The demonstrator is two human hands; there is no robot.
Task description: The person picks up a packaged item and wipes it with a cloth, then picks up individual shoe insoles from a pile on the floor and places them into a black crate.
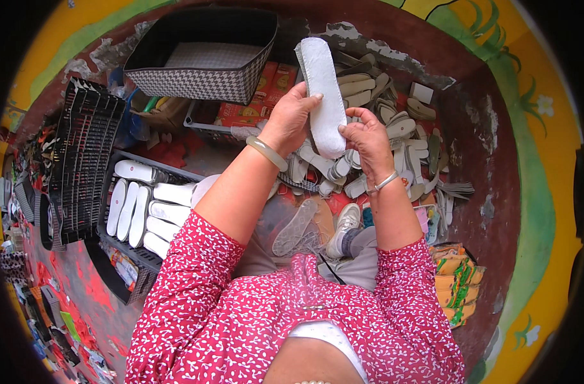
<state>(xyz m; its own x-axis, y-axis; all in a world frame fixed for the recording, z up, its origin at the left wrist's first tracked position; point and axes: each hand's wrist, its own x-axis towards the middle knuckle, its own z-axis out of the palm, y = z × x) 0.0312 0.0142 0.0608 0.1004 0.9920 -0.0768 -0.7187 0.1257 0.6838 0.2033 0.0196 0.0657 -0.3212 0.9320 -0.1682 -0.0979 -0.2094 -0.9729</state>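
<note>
A white insole (326, 77) with a stitched rim is held up in front of me, at the upper middle of the view. Behind its upper left edge shows the edge of another layer, perhaps a second insole. My left hand (291, 118) grips its left side, thumb on the white face. At the lower right end, my right hand (371, 142) pinches the edge between thumb and fingers. Just beyond and below my hands lies a heap of loose insoles (401, 128), white and grey-beige.
A black crate (152, 253) at left holds rows of white insoles (137, 214). Another black crate (87, 160) stands tipped beside it. A houndstooth-patterned bin (205, 80) sits at the back left above red boxes (241, 115). Packed yellow-orange bundles (457, 281) lie at right, near the painted wall (528, 211).
</note>
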